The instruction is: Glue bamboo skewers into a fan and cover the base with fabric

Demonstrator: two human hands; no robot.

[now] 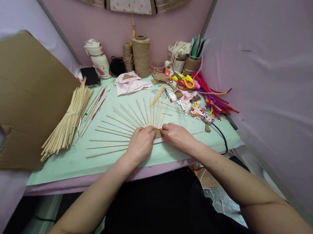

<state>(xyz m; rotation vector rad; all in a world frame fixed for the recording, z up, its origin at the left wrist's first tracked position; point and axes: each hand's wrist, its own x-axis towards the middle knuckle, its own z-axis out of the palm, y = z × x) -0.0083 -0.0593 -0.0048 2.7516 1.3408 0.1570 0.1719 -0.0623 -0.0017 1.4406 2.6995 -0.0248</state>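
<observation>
A fan of thin wooden sticks (118,122) spreads to the left and away from me, their inner ends meeting at a small brown cardboard piece (158,134) near the table's front edge. My left hand (141,140) is closed on the left side of this piece, over the stick ends. Opposite it, the fingers of my right hand (176,135) pinch together at the piece's right upper edge. Both hands hide much of the cardboard, and the exact grip of the fingertips is covered.
A tied bundle of sticks (68,120) lies left, beside a large cardboard sheet (32,99). Twine spools (141,56), a white bottle (100,60) and pink cloth (132,83) stand or lie behind. Scissors (185,82), pipe cleaners (216,99) and a corded patterned tool (201,113) are right.
</observation>
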